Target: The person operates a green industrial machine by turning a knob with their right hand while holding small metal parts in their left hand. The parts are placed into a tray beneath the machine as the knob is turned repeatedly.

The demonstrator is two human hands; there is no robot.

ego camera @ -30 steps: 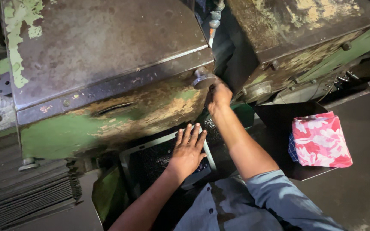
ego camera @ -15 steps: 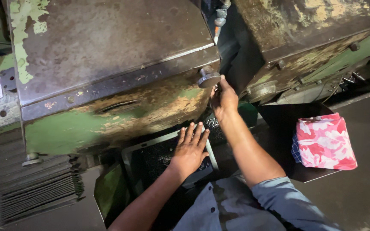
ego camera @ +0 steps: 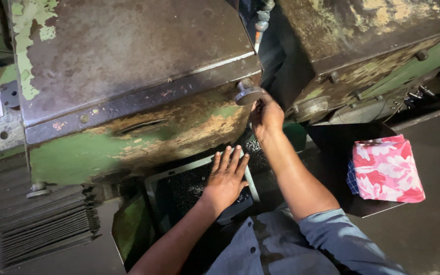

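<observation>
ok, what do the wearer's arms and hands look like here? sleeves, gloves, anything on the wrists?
Both hands are bare: no gloves, and no rings or watch visible on the left hand or right hand. Forearms are uncovered. The right arm shows a grey-blue shirt sleeve ending near the elbow. Any left sleeve is out of frame.

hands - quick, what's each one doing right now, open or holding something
Left hand: open, fingers spread, palm flat on the dark tray under the machine.
Right hand: curled up by the round metal knob at the machine's corner; an actual grip cannot be told.
</observation>
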